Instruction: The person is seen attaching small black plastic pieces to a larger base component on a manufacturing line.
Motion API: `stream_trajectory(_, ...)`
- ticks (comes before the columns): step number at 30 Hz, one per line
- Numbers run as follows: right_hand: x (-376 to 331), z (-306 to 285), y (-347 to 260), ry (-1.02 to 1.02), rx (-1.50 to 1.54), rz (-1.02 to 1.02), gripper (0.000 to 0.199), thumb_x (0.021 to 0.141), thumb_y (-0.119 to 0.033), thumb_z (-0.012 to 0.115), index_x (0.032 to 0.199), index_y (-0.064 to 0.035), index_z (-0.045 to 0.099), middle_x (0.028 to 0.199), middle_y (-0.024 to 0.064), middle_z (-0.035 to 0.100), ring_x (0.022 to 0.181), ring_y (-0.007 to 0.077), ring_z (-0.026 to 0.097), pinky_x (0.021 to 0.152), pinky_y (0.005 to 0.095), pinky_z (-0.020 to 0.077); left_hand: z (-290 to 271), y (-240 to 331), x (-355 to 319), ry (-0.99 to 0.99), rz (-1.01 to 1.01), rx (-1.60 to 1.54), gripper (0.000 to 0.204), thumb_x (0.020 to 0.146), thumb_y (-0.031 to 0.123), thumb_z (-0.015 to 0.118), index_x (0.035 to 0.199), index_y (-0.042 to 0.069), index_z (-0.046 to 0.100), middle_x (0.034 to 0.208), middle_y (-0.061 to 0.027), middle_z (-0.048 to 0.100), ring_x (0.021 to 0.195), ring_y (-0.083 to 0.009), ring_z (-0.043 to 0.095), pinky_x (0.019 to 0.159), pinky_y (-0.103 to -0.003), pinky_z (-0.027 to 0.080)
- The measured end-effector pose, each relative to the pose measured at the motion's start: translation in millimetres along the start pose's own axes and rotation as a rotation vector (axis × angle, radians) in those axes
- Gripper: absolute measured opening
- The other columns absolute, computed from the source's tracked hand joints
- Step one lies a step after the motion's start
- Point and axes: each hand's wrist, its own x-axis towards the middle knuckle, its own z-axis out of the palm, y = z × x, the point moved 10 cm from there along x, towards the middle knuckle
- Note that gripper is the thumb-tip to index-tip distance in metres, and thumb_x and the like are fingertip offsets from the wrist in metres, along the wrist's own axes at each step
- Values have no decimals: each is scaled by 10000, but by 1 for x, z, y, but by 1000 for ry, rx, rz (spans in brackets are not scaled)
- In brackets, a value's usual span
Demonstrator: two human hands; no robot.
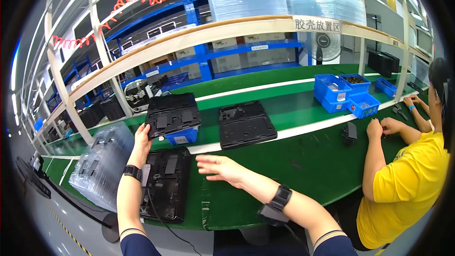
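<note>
My left hand (142,137) grips the left edge of a black moulded plastic panel (174,109), raised and tilted above a small blue bin (185,137). The panel covers part of that bin. My right hand (222,168) hovers over the green table with its fingers stretched out and nothing in it. Below my left hand lies a black plastic shell or tray (168,194), partly hidden by my left forearm. Another black moulded panel (246,125) rests flat beyond my right hand, across the white strip and the darker green belt.
Stacked plastic-wrapped black parts (102,166) stand at the left. Several blue bins (332,90) holding small parts sit at the back right, near a small black part (349,133). A co-worker in a yellow shirt (403,194) works at the right. A shelf beam (227,28) runs overhead.
</note>
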Motion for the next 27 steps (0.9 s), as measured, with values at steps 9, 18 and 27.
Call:
stream_trajectory(9,-141,-189,-104,701,-495,-236,191,820,-214,596,888,-40,638,822,47,651,719,110,607,613,231,477,-31,-22,34,213,-240,504,603,818,488,522,1278,113,417,1258,-88,470,1150,-250,442,941,-504,326)
stream_trajectory(18,-138,-200,-61,395,-1242,67,186,606,-220,722,666,-51,670,621,87,635,588,173,617,596,291,500,166,93,-105,-237,632,1086,391,806,216,603,1167,85,531,1157,-145,501,1102,-274,464,952,-355,345)
stream_trajectory(27,-107,-106,-26,285,-1732,204,194,551,-157,698,703,-43,656,750,127,643,730,279,636,662,361,523,373,5,-253,-931,411,1050,374,740,163,653,1088,59,565,1135,-102,502,1091,-227,470,942,-338,339)
